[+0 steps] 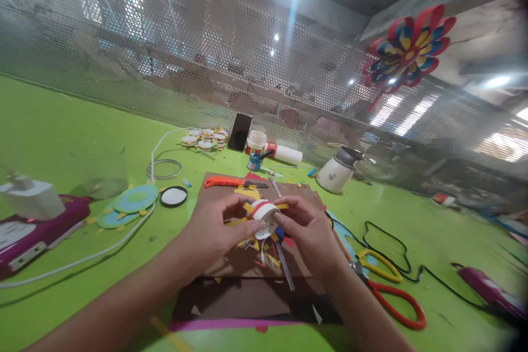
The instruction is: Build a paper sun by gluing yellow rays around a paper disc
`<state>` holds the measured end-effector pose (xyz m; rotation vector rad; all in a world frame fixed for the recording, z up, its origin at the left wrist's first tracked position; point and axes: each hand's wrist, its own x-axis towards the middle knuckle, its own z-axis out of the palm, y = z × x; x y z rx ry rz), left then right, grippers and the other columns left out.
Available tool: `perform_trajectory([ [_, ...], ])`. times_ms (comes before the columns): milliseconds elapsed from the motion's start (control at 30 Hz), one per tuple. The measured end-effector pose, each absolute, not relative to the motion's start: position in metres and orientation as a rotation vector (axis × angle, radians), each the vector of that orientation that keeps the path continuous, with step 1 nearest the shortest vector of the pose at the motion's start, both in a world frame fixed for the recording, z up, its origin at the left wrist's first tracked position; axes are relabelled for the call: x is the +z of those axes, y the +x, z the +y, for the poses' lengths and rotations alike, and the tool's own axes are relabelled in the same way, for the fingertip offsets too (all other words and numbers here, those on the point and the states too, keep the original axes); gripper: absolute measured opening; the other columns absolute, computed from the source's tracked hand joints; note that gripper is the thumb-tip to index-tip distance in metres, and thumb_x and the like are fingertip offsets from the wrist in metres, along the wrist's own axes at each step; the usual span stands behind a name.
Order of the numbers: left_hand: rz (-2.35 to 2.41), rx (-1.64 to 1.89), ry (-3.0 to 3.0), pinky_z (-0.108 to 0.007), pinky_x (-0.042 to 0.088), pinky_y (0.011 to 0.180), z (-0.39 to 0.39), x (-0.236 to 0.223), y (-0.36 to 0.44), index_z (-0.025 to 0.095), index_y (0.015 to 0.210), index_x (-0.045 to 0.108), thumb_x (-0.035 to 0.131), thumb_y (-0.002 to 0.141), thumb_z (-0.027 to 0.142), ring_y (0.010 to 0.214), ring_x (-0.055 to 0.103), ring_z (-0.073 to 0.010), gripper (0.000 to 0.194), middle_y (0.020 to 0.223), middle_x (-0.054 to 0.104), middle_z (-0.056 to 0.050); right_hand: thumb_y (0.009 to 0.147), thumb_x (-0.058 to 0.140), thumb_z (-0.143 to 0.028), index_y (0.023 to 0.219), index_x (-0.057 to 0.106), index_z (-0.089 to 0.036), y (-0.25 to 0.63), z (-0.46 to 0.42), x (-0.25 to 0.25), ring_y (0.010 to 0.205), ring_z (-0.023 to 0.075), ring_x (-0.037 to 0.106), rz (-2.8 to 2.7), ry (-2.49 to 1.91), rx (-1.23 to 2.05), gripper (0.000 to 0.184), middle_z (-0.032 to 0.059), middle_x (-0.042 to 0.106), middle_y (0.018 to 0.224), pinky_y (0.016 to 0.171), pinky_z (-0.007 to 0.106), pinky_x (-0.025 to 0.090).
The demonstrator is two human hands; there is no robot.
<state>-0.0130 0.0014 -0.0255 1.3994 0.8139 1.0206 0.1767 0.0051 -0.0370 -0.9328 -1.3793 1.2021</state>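
Note:
Between my two hands is a small round paper piece [264, 213], white with a red band and yellow tabs sticking out at its sides. It is tilted so that its printed inner side faces me. My left hand [229, 223] grips its left side, thumb on the near edge. My right hand [307, 225] pinches the right side the same way. Under the hands lie yellow, red and blue paper scraps [268, 258] on a brown board [231, 264]. A thin grey strip [286, 269] slants below the piece. An orange-handled knife [231, 182] rests behind the hands.
Scissors [388, 289] lie right of my right arm, beside a black cable [391, 245]. At left are light-blue discs [136, 199], a black-rimmed lid [173, 196] and a power strip [49, 236]. Similar small pieces [206, 140], a phone [240, 132], jars and a white kettle [339, 170] stand behind.

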Motion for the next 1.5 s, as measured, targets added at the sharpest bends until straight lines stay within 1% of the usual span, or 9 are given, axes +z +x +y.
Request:
perform_trajectory([
  [100, 0.858, 1.02, 1.475, -0.03, 0.051, 0.079, 0.001, -0.025, -0.014, 0.017, 0.106, 0.065, 0.069, 0.075, 0.035, 0.087, 0.067, -0.0198, 0.036, 0.096, 0.073, -0.003, 0.073, 0.076, -0.026, 0.091, 0.067, -0.021, 0.177, 0.003, -0.035, 0.079, 0.0125, 0.064, -1.407, -0.942, 1.195, 0.02, 0.0005, 0.07, 0.087, 0.07, 0.024, 0.051],
  [300, 0.973, 1.04, 1.678, -0.029, 0.051, 0.084, -0.003, -0.023, -0.017, 0.02, 0.109, 0.066, 0.066, 0.078, 0.035, 0.094, 0.066, -0.02, 0.034, 0.104, 0.073, -0.002, 0.077, 0.07, -0.027, 0.108, 0.061, -0.022, 0.17, -0.006, -0.026, 0.1, 0.0174, 0.063, -1.497, -0.957, 1.194, 0.032, 0.0053, 0.067, 0.11, 0.085, 0.031, 0.051],
  [467, 1.04, 1.104, 1.835, -0.029, 0.052, 0.083, -0.004, -0.026, -0.011, 0.019, 0.111, 0.064, 0.065, 0.079, 0.035, 0.093, 0.066, -0.0199, 0.036, 0.108, 0.071, -0.004, 0.078, 0.065, -0.024, 0.111, 0.059, -0.02, 0.16, -0.013, -0.026, 0.096, 0.0186, 0.063, -1.551, -1.065, 1.096, 0.034, 0.0065, 0.066, 0.111, 0.083, 0.034, 0.051],
  [733, 1.107, 1.11, 2.065, -0.032, 0.048, 0.085, -0.01, -0.027, -0.009, 0.018, 0.113, 0.062, 0.059, 0.083, 0.033, 0.096, 0.062, -0.0202, 0.034, 0.11, 0.068, -0.007, 0.075, 0.063, -0.022, 0.109, 0.059, -0.019, 0.158, -0.015, -0.026, 0.083, 0.0154, 0.062, -1.474, -1.135, 1.14, 0.034, 0.005, 0.065, 0.105, 0.07, 0.028, 0.05],
  [933, 1.113, 1.136, 2.16, -0.032, 0.047, 0.081, -0.009, -0.03, -0.006, 0.016, 0.112, 0.062, 0.058, 0.084, 0.03, 0.09, 0.061, -0.0194, 0.032, 0.102, 0.067, -0.007, 0.074, 0.063, -0.019, 0.105, 0.06, -0.019, 0.156, -0.013, -0.028, 0.079, 0.013, 0.061, -1.399, -1.072, 1.216, 0.031, 0.0012, 0.067, 0.093, 0.07, 0.025, 0.048],
  [1067, 1.066, 1.122, 2.152, -0.031, 0.047, 0.082, -0.01, -0.027, -0.008, 0.019, 0.116, 0.06, 0.057, 0.085, 0.031, 0.093, 0.061, -0.0194, 0.033, 0.105, 0.066, -0.006, 0.074, 0.064, -0.019, 0.103, 0.061, -0.02, 0.156, -0.013, -0.028, 0.072, 0.012, 0.061, -1.387, -1.034, 1.233, 0.029, 0.0005, 0.067, 0.089, 0.065, 0.025, 0.048],
  [1233, 1.046, 1.073, 1.93, -0.03, 0.051, 0.082, -0.013, -0.025, -0.01, 0.02, 0.112, 0.06, 0.057, 0.086, 0.032, 0.095, 0.065, -0.0197, 0.029, 0.11, 0.066, -0.006, 0.073, 0.068, -0.02, 0.107, 0.06, -0.02, 0.158, -0.013, -0.026, 0.076, 0.0136, 0.063, -1.379, -1.049, 1.262, 0.035, 0.0024, 0.068, 0.091, 0.067, 0.026, 0.05],
  [1367, 1.054, 1.068, 1.837, -0.03, 0.052, 0.084, -0.011, -0.027, -0.009, 0.019, 0.104, 0.057, 0.059, 0.084, 0.032, 0.094, 0.066, -0.0203, 0.024, 0.107, 0.068, -0.007, 0.072, 0.07, -0.021, 0.109, 0.06, -0.021, 0.159, -0.013, -0.027, 0.076, 0.0139, 0.064, -1.341, -1.063, 1.271, 0.038, 0.0029, 0.069, 0.094, 0.067, 0.027, 0.05],
  [1500, 1.083, 1.122, 1.923, -0.03, 0.052, 0.083, -0.01, -0.033, -0.009, 0.02, 0.108, 0.055, 0.057, 0.086, 0.032, 0.095, 0.066, -0.0194, 0.025, 0.106, 0.067, -0.006, 0.072, 0.07, -0.021, 0.11, 0.059, -0.021, 0.16, -0.013, -0.028, 0.076, 0.0138, 0.065, -1.337, -1.061, 1.296, 0.039, 0.0034, 0.07, 0.096, 0.067, 0.027, 0.051],
])
